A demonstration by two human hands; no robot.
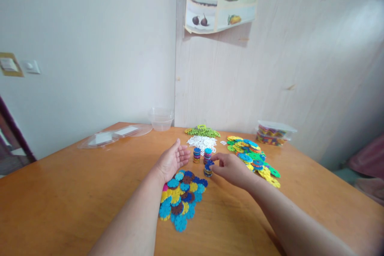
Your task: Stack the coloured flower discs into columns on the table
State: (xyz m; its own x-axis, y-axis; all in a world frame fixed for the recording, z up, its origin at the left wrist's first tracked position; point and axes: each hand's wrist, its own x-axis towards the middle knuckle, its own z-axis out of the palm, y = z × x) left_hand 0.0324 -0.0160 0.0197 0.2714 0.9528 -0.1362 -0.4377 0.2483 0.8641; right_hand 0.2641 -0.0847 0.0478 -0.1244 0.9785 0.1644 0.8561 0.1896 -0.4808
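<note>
My left hand (172, 159) rests on its edge on the wooden table (75, 196), palm turned right, fingers stretched out and holding nothing. It stands just left of two short stacks of coloured discs (197, 155), (207, 155). My right hand (229, 169) pinches a blue disc (209, 165) on top of a third, lower stack (208, 172). A flat pile of blue, yellow and brown discs (181, 198) lies under my left wrist. Another pile of green, yellow and blue discs (255, 158) spreads behind my right hand.
White discs (201, 142) and green discs (202, 131) lie further back. A clear tub (161, 119) and a clear lid (115, 135) sit near the wall at the left. A lidded box of discs (274, 133) stands at the back right.
</note>
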